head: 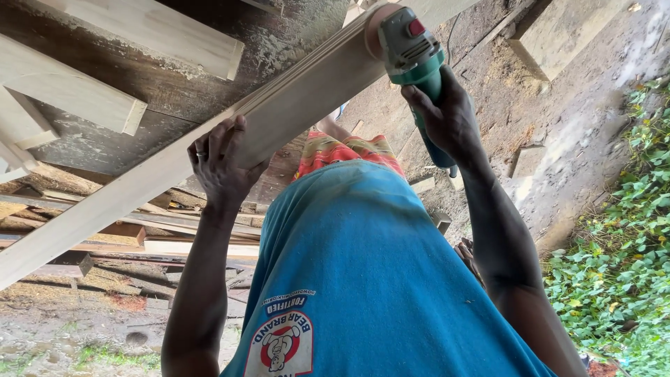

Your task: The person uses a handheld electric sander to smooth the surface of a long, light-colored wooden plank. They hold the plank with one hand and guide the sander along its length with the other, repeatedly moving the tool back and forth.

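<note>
The left hand point(222, 164) is spread flat against a long pale plank point(209, 150), fingers splayed up over its near edge and palm pressed to the wood; a ring shows on one finger. The plank runs as a diagonal across the view, from the near left corner up to the far right, lying on a dark, dusty bench point(174, 98).

The right hand point(447, 119) is wrapped tight round the body of a green sander point(412, 52) — fingers curled fully about the grip. The sander's grey head with a red button sits at the plank's far end, its disc against the wood's edge.

Between the arms hangs a blue shirt point(363, 265) with a round printed patch near the hem, and past it a strip of red and yellow striped cloth point(345, 149).

Other pale boards point(70, 91) lie on the bench to the left, well apart from the hands. Below the bench, offcuts point(118, 237) are stacked on sawdusty ground. To the right, green leafy plants point(614, 279) edge bare earth — a few wood blocks point(527, 160) lie there.
</note>
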